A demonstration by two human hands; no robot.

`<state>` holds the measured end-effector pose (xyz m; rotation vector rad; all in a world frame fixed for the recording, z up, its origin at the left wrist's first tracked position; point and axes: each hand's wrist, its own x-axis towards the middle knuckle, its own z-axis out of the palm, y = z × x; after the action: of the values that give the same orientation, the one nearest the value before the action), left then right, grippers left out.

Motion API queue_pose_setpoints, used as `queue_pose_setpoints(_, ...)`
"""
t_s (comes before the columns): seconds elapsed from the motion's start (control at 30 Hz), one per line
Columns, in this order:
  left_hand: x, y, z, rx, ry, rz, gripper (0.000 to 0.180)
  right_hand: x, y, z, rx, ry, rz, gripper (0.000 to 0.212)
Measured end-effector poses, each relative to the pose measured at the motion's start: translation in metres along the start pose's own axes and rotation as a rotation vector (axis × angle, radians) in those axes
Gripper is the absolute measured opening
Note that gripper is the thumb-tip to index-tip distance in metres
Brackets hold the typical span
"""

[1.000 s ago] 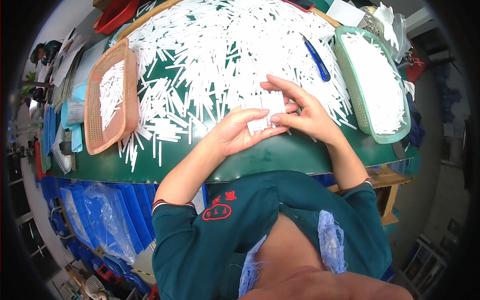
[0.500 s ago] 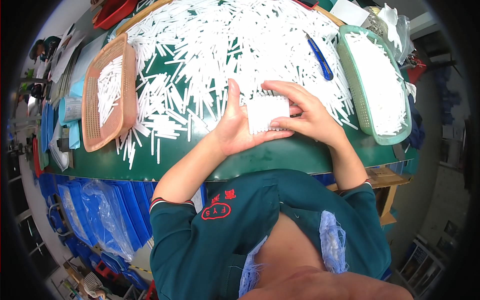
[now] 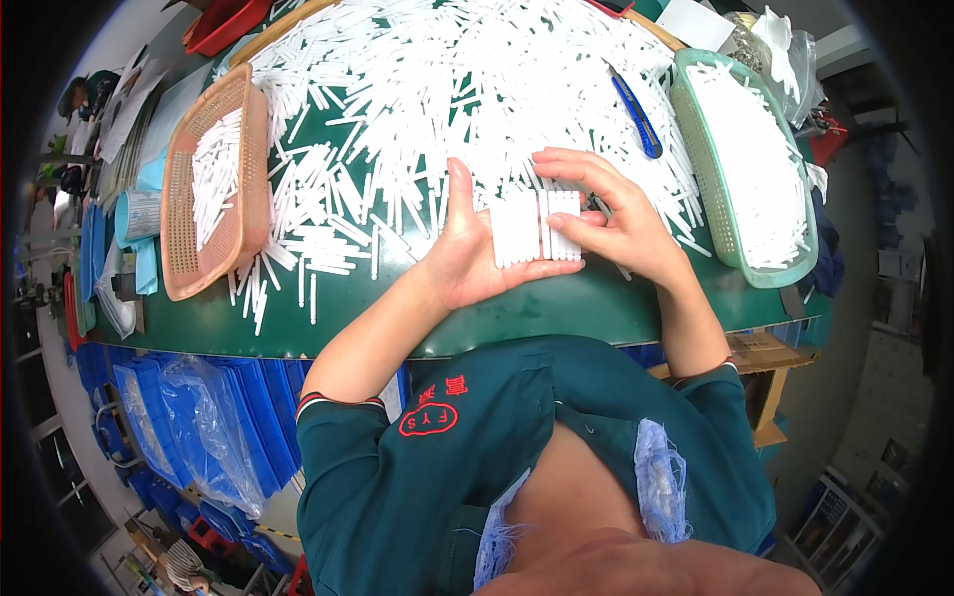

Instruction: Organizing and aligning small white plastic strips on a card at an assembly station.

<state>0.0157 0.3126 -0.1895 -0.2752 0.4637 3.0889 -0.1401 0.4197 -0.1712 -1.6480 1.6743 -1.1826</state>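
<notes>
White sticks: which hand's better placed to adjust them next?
Right hand, probably: it touches the white sticks at their right side, while the left hand supports them from below on its palm.

Bare left hand (image 3: pixel 462 258) lies flat, palm up, thumb raised well apart from its fingers. Bare right hand (image 3: pixel 636 236) just right of it, fingers bent, thumb pointing leftward. Bare forearms (image 3: pixel 383 323) converge behind both.

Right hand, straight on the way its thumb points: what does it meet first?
Most likely the row of white sticks lying on the open left hand. The right hand's thumb overlaps that row in view, so may be touching; depth is unclear.
</notes>
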Motion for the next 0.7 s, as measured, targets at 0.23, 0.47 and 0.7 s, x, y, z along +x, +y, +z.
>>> queue_pose_setpoints(0.23, -0.001, -0.002, 0.001, 0.031, 0.007, -0.023, 0.108, -0.001, -0.003, 0.001, 0.108, -0.028, 0.161, 0.03)
queue_pose_setpoints(0.47, 0.003, -0.006, 0.0, 0.061, 0.061, -0.062, 0.111, -0.002, 0.006, 0.0, 0.267, 0.016, 0.15, 0.018)
queue_pose_setpoints(0.7, 0.005, 0.0, 0.002, 0.001, 0.016, -0.085, 0.117, -0.006, 0.033, -0.057, 1.508, 0.403, -0.077, 0.014)
